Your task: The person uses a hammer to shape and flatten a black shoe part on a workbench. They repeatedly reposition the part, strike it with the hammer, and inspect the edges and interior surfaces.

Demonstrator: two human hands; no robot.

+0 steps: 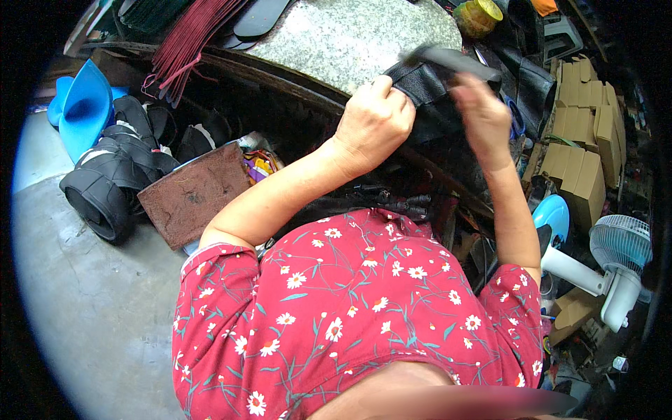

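Note:
My left hand (378,119) is closed, its thumb and fingers pinching the edge of a black leather piece (424,85) with a grained surface. The leather lies over the near right edge of a pale speckled stone slab (350,42). Just to the right, my right hand (483,115) is raised and blurred by motion, its fingers curled. A long dark grey tool (463,64), smeared too, reaches leftward from these fingers over the leather; its exact kind cannot be made out.
Dark red strips (192,42) and black soles (260,17) lie at the back left. Black footwear (105,185) and a brown board (194,196) sit left. Brown cardboard boxes (577,168) and a fan (619,245) stand right. A yellow-green container (478,17) is behind the slab.

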